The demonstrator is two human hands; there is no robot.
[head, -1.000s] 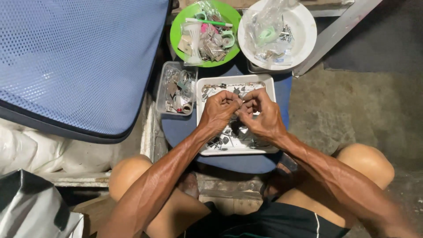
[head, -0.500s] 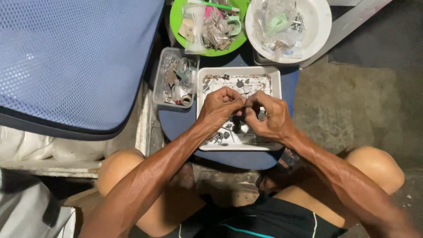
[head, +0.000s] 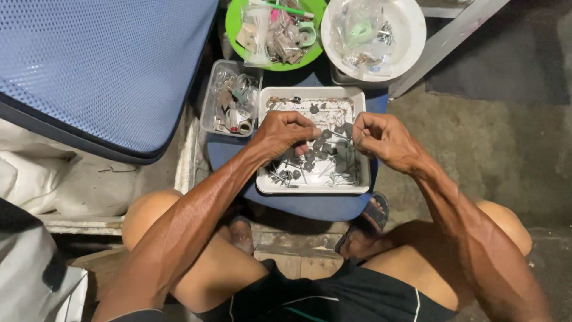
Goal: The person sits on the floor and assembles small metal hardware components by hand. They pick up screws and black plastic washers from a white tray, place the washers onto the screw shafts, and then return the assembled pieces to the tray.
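A white square tray (head: 263, 183) holds several small grey metal pins and tacks (head: 316, 160). It rests on a blue round stool (head: 310, 206) between my knees. My left hand (head: 285, 133) hovers over the tray's left half, fingers curled shut against the thumb; a small metal part seems pinched there, mostly hidden. My right hand (head: 381, 138) hangs over the tray's right edge, thumb and forefinger pinched on a thin metal pin. A short gap separates the two hands.
Beyond the tray stand a clear plastic box of odd parts (head: 231, 101), a green plate of bits (head: 235, 30) and a white bowl with plastic bags (head: 411, 36). A blue mesh cushion (head: 95, 65) lies left. Concrete floor (head: 494, 149) is at right.
My hands, pressed together over the tray's middle before, have drawn apart to left and right. The view has shifted slightly.
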